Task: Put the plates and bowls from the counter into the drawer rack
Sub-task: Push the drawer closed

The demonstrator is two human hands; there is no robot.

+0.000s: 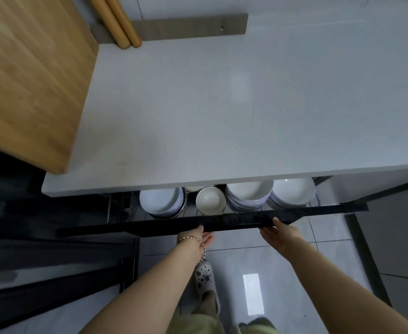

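I'm standing in a home kitchen: a pale countertop (222, 104) with a wooden cutting board (29, 75) at its left edge. Below its front edge, a dark drawer (212, 224) holds stacked white bowls (246, 194) above a tiled floor (318, 261).

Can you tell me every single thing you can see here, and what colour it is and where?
counter: one, white, across the middle
cutting board: one, light wood, on the counter's left end
rolling pins: two, tan, leaning at the back wall
drawer: one, black front, partly open under the counter
plates: three stacks, white, in the drawer
bowl: one, white, between the left and middle stacks
floor: grey tiles, below
shoe: one, white with dark spots, on the floor
bracelet: one, beaded, on the left wrist
left hand: on the drawer front
right hand: on the drawer front
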